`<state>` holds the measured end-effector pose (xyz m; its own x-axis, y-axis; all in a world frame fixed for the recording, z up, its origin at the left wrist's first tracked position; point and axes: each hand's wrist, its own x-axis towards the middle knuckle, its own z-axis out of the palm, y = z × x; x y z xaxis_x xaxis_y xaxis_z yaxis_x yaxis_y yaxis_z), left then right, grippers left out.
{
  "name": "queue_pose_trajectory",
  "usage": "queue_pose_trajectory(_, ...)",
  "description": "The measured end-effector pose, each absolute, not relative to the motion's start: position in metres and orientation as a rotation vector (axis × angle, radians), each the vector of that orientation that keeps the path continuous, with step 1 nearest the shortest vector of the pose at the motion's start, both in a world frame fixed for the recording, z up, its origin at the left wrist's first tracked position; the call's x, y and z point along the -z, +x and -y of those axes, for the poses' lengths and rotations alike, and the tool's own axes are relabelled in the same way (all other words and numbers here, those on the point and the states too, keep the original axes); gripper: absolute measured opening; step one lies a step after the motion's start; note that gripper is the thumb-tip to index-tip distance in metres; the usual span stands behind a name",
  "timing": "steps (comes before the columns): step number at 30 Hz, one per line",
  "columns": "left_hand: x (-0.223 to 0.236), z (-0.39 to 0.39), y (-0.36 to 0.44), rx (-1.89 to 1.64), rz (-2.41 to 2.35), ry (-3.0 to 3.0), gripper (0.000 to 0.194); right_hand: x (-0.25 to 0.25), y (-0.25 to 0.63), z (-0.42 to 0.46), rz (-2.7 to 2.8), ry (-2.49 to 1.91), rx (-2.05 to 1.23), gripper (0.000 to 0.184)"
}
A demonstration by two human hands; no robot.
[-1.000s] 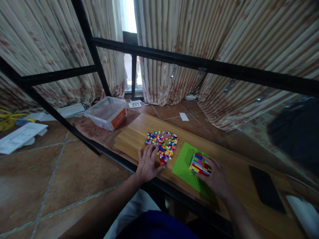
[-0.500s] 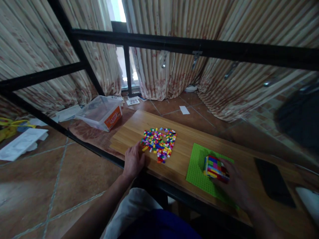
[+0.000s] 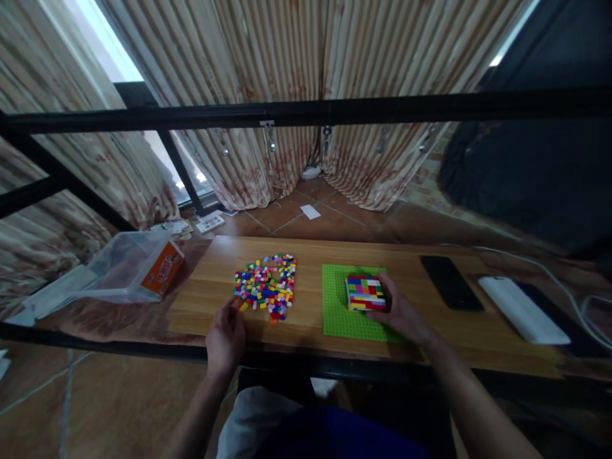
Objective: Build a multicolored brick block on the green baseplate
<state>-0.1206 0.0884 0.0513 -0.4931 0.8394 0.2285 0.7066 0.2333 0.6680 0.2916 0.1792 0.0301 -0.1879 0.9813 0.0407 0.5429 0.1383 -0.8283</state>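
Note:
A pile of small coloured bricks (image 3: 266, 294) lies on the wooden board (image 3: 306, 255). To its right a green baseplate (image 3: 335, 306) carries a block built of many-coloured bricks (image 3: 365, 292). My left hand (image 3: 225, 338) rests on the board's near edge just below the pile, fingers curled down with their tips by the nearest bricks; whether they pinch one I cannot make out. My right hand (image 3: 401, 313) lies on the baseplate with its fingers closed against the right and near sides of the block.
A clear plastic box with an orange label (image 3: 134, 271) sits left of the board. A black phone (image 3: 450, 282) and a white power bank (image 3: 523, 309) with a cable lie to the right. A black metal frame (image 3: 306, 111) crosses in front of curtains.
The view has swung right, bringing the phone and power bank into sight. My left hand has drawn back from the pile to the board's near edge. My right hand stays on the block.

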Motion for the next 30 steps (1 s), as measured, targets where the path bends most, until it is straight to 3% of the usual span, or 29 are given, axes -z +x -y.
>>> queue_pose_trajectory(6,-0.058,-0.108,-0.063,-1.335,-1.843,1.415,0.033,-0.032,0.265,-0.177,1.809,-1.465,-0.791,0.097)
queue_pose_trajectory(16,-0.081,-0.137,0.001,-1.352,-1.225,0.471,0.031,-0.026,0.256,-0.173,1.854,-1.433,-0.628,0.088)
queue_pose_trajectory(22,-0.082,-0.142,0.005,-1.28,-1.131,0.317,0.029,-0.027,0.254,-0.171,1.844,-1.434,-0.605,0.086)
queue_pose_trajectory(30,-0.082,-0.157,0.018,-1.269,-1.25,0.637,0.034,-0.03,0.253,-0.171,1.841,-1.403,-0.588,0.084)
